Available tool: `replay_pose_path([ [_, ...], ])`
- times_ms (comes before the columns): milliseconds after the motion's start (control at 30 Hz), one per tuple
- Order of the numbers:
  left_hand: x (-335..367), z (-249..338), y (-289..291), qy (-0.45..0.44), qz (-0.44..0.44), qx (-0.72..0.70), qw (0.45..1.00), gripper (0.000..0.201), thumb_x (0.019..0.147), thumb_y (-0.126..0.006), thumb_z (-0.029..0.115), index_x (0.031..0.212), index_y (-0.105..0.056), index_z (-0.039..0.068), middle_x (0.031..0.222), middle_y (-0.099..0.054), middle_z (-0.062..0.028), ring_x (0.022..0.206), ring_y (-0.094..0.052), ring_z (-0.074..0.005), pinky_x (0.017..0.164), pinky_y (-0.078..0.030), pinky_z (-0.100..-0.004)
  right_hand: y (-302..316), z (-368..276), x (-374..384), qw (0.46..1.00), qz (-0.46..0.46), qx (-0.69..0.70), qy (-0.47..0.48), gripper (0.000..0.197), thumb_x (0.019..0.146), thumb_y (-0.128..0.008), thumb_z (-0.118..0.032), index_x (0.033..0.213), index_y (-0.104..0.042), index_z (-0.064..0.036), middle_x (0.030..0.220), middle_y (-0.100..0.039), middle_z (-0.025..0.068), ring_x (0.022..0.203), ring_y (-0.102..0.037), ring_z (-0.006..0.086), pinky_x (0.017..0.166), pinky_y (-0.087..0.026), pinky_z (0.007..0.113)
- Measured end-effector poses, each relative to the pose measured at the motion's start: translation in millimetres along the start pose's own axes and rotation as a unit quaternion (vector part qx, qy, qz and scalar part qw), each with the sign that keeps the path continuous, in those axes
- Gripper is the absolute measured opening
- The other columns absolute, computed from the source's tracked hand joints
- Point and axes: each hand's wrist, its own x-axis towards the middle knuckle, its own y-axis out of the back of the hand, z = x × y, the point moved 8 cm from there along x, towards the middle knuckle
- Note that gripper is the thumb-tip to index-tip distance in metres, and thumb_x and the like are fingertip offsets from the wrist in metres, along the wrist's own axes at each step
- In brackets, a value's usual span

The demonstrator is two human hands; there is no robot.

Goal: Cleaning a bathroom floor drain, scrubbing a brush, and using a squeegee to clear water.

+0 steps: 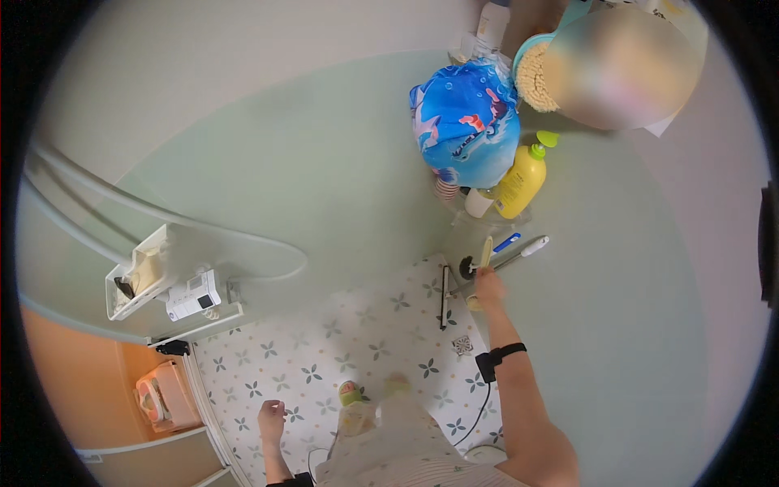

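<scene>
My right hand [489,286] reaches out to the corner of the wall, its fingers closed at the lower end of a pale yellow handle [487,251]; the tool's working end cannot be made out. Close by are a round black brush head [466,268], a blue handle [507,242] and a white handle [534,246] on a thin rod. Just left of that hand a squeegee [444,298] with a long dark blade hangs upright. My left hand [272,419] is low over the floor, its fingers loosely curled with nothing visible in them.
Above the tools, a corner shelf [491,217] bears a yellow pump bottle [522,183] and a blue patterned shower cap [466,122]. A white wall basket [138,276] and a looping hose [243,234] are at left. Patterned floor tiles [357,329] lie below, with a drain [462,345].
</scene>
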Motion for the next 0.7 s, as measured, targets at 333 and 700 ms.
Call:
replay_pose_path([
  [333, -0.8, 8.3, -10.3, 0.010, -0.034, 0.014, 0.999, 0.019, 0.074, -0.052, 0.013, 0.082, -0.049, -0.004, 0.063, -0.055, -0.0086, 0.052, -0.053, -0.0119, 0.042, -0.041, -0.0216, -13.7, -7.1, -6.1, 0.996, 0.039, 0.039, -0.069, 0.031, 0.082, -0.032, -0.034, 0.090, -0.041, -0.0059, 0.071, -0.056, 0.0167, 0.067, -0.055, 0.0328, 0.058, -0.042, 0.042],
  [700, 4.9, 19.0, -16.1, 0.014, -0.023, 0.046, 0.999, 0.016, 0.072, -0.052, 0.014, 0.081, -0.051, 0.001, 0.056, -0.054, -0.0081, 0.048, -0.051, -0.0130, 0.044, -0.040, -0.0232, -38.5, -7.3, 38.9, 0.901, 0.010, 0.433, 0.026, 0.022, 0.082, -0.041, -0.022, 0.091, -0.039, -0.0032, 0.065, -0.046, 0.0067, 0.055, -0.045, 0.0145, 0.051, -0.039, 0.028],
])
